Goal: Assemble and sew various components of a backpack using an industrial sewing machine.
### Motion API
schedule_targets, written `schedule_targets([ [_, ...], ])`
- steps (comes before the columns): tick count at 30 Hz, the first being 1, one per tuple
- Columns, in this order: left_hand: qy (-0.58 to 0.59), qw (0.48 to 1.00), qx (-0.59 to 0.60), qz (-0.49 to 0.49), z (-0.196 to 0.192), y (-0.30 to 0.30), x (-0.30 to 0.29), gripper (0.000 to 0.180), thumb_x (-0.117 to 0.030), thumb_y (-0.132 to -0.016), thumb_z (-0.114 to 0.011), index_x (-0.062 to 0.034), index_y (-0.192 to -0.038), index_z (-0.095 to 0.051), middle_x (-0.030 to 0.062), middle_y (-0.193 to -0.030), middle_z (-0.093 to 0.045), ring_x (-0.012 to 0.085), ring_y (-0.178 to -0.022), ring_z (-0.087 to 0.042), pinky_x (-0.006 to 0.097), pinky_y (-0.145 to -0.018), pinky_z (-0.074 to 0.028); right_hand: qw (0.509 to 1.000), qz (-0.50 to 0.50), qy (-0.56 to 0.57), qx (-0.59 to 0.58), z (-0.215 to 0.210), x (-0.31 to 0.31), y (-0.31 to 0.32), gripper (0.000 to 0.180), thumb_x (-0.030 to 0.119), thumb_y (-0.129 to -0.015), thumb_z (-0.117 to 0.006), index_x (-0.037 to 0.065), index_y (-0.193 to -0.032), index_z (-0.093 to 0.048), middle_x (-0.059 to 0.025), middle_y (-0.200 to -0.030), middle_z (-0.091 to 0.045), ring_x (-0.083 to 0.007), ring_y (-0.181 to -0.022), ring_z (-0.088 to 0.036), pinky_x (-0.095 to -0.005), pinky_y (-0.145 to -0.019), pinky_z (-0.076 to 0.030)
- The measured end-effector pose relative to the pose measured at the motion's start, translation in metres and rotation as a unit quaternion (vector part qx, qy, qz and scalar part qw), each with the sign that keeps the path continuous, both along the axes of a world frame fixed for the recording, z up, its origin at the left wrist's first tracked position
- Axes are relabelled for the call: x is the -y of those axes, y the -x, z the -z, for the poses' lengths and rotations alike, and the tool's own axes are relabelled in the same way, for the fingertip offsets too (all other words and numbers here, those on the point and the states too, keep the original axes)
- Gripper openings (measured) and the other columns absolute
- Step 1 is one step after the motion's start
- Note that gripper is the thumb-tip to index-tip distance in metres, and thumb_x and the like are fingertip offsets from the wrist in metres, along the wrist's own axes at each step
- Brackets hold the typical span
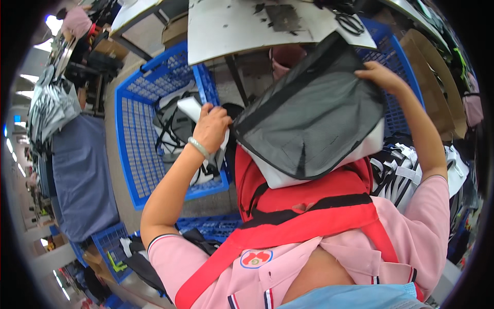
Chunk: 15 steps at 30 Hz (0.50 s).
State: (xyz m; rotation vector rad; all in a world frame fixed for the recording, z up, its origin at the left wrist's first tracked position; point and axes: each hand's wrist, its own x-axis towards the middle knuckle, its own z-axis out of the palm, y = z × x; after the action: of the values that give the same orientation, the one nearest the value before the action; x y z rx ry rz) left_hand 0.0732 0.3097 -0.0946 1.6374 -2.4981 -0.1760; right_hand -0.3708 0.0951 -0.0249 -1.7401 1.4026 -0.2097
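Note:
A dark grey mesh fabric panel [314,113] with a black band and white backing lies tilted over my lap, above my red apron [309,201]. My right hand [380,76] pinches its far right edge, fingers closed. At the panel's left corner is my left hand [212,126], its fingers bent and closed; exactly what they grip is partly hidden. A white strip [189,108] shows beside those fingers. Under the left hand stands a blue plastic crate [135,98] holding grey and white fabric pieces with black straps [175,121].
Ahead is a white table [221,31] with scissors [350,24] on it. A pink bin [285,59] stands beneath. Another blue crate [406,62] and a cardboard box [432,85] are at right, near piled white and black straps [399,170]. A blue cloth-covered stack [85,175] stands left.

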Motion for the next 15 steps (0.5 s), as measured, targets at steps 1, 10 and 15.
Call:
schedule_targets([
  [1, -0.070, 0.997, -0.019, -0.033, -0.002, 0.005, 0.004, 0.010, -0.007, -0.076, -0.059, -0.0039, -0.082, -0.066, 0.0094, -0.086, -0.058, 0.0294, -0.095, -0.055, 0.041, -0.086, -0.041, 0.967, -0.127, 0.132, -0.175, 0.021, 0.009, 0.009, 0.041, 0.024, -0.083, -0.064, -0.004, -0.113, -0.060, -0.0157, -0.108, -0.065, -0.0253, -0.099, -0.063, -0.0347, -0.087, -0.047],
  [10, -0.002, 0.991, -0.124, 0.045, -0.146, 0.095, 0.041, 0.009, -0.009, -0.077, -0.063, 0.0003, -0.080, -0.064, 0.0141, -0.074, -0.057, 0.0343, -0.071, -0.058, 0.040, -0.061, -0.045, 0.924, -0.361, 0.029, 0.126, -0.051, -0.116, -0.128, 0.065, 0.039, -0.084, -0.065, 0.005, -0.136, -0.044, -0.0199, -0.120, -0.058, -0.0321, -0.114, -0.055, -0.0372, -0.096, -0.042],
  [15, -0.016, 0.973, -0.229, 0.030, -0.177, 0.112, 0.084, 0.014, -0.013, -0.078, -0.066, 0.0008, -0.078, -0.065, 0.0145, -0.074, -0.062, 0.0335, -0.067, -0.060, 0.038, -0.059, -0.046, 0.922, -0.264, -0.045, 0.279, -0.045, -0.064, -0.116, 0.041, 0.031, -0.092, -0.059, 0.001, -0.121, -0.058, -0.0040, -0.098, -0.065, -0.0098, -0.091, -0.054, -0.0269, -0.082, -0.045],
])
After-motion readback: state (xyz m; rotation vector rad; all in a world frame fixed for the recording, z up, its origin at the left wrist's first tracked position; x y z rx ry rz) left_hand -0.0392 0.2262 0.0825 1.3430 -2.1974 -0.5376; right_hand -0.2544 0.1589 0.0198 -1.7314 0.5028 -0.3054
